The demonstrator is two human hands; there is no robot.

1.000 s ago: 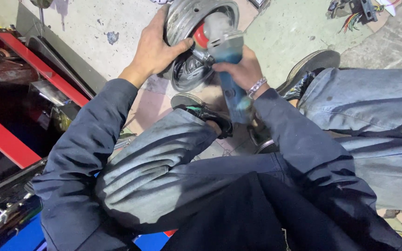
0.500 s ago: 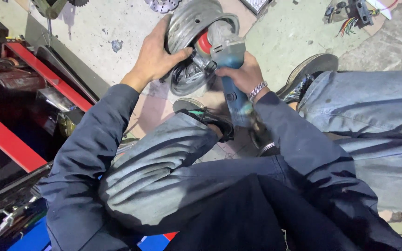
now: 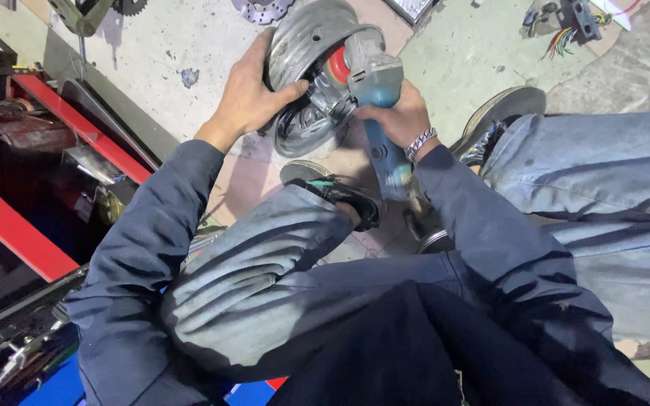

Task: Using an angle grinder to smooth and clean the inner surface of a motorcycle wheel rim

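The left hand has its grip closed over the rim of a round metal hub, tilted above the concrete floor. The right hand grips the blue angle grinder, its red disc just right of the left grip, against the hub.

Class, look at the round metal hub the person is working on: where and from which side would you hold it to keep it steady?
Grip the metal hub by its outer rim, from the left, away from the angle grinder. It stands tilted on edge on the floor, so the rim is open there; the left hand already clasps it, while the right hand holds the grinder.
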